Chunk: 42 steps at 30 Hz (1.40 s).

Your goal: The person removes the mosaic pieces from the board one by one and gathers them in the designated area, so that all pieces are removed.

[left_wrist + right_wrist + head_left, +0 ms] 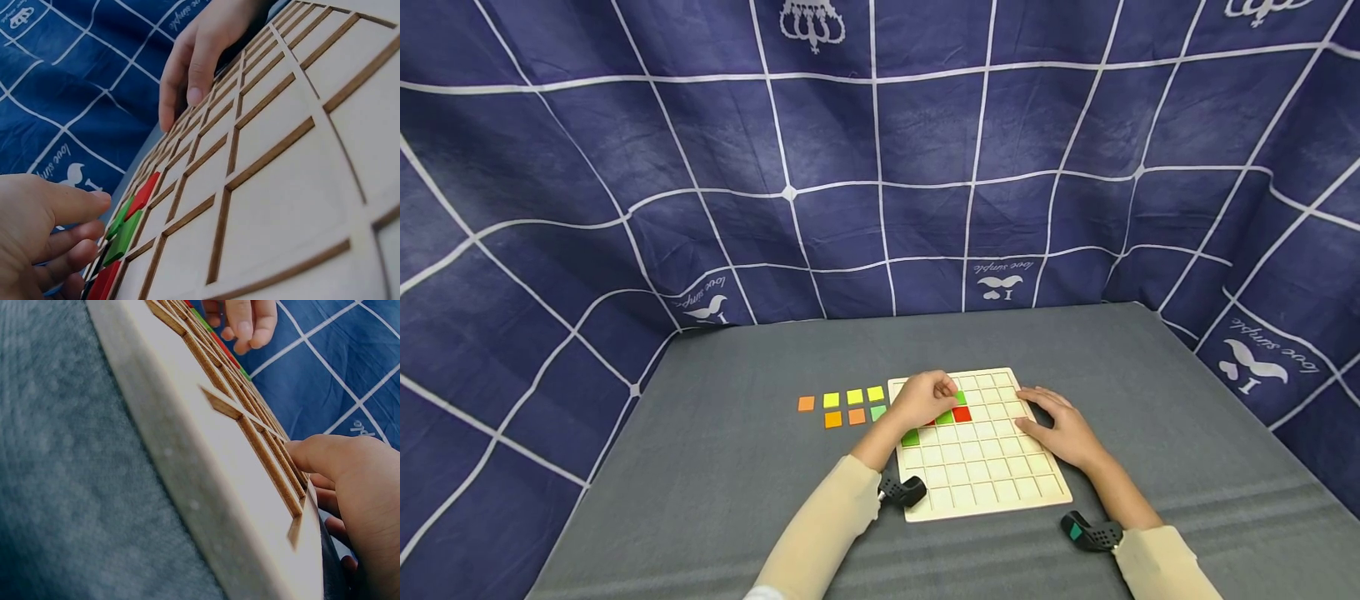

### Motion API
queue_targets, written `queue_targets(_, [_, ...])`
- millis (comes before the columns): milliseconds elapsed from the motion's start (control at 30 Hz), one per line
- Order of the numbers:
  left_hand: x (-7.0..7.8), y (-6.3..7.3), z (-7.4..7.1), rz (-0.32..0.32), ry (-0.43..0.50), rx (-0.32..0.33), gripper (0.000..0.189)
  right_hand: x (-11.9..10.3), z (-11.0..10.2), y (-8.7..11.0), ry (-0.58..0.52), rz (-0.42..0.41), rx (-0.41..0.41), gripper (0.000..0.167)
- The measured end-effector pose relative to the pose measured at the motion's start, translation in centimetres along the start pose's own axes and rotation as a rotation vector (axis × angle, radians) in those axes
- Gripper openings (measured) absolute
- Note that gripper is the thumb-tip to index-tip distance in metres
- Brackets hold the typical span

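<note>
A wooden grid board (985,473) lies on the grey surface, with square tiles set in its upper left cells. My left hand (925,399) hovers over those cells, its thumb and fingertips beside a green tile (960,398). In the left wrist view nothing shows between the loosely bent fingers. Next to that tile sit a red tile (962,413) and another green tile (945,418); a further green tile (911,437) lies nearer the left edge. The hand covers part of this area. My right hand (1063,428) rests at the board's right edge, thumb touching the rim.
Left of the board are two rows of loose tiles: yellow tiles (854,397), orange tiles (833,419) and a pale green tile (878,412). A blue checked curtain (925,225) hangs behind and around the grey table (715,467).
</note>
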<state>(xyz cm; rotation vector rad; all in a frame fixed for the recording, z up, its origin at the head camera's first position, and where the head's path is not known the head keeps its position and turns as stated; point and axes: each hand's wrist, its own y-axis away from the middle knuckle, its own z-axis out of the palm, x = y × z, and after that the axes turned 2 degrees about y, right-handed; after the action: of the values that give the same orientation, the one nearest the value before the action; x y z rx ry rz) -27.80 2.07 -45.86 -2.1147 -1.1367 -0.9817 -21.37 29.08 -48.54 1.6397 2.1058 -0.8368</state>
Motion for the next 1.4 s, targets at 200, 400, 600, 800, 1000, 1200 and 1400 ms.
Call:
queue_targets(200, [-0.1, -0.5, 0.5, -0.012, -0.106, 0.020, 0.020, 0.3, 0.2, 0.0, 0.004, 0.003, 0.007, 0.053])
queue_targets(400, [0.0, -0.6, 0.7, -0.038, -0.136, 0.022, 0.025, 0.4, 0.3, 0.0, 0.006, 0.005, 0.001, 0.054])
queue_targets(600, [0.1, -0.7, 0.8, -0.059, -0.118, 0.025, 0.023, 0.4, 0.3, 0.0, -0.002, 0.004, 0.010, 0.054])
queue_targets(800, [0.2, -0.9, 0.8, -0.067, -0.127, 0.023, 0.024, 0.3, 0.2, 0.0, -0.001, 0.006, 0.011, 0.054])
queue_targets(1000, [0.3, -1.1, 0.8, -0.075, -0.165, 0.021, 0.026, 0.3, 0.1, -0.1, -0.002, 0.013, 0.003, 0.054])
queue_targets(1200, [0.3, -1.1, 0.8, -0.098, -0.067, 0.031, 0.020, 0.3, 0.1, -0.1, -0.004, 0.013, 0.004, 0.053])
queue_targets(1400, [0.1, -1.0, 0.8, -0.065, 0.033, 0.054, 0.008, 0.2, 0.1, -0.1, -0.002, 0.012, 0.004, 0.053])
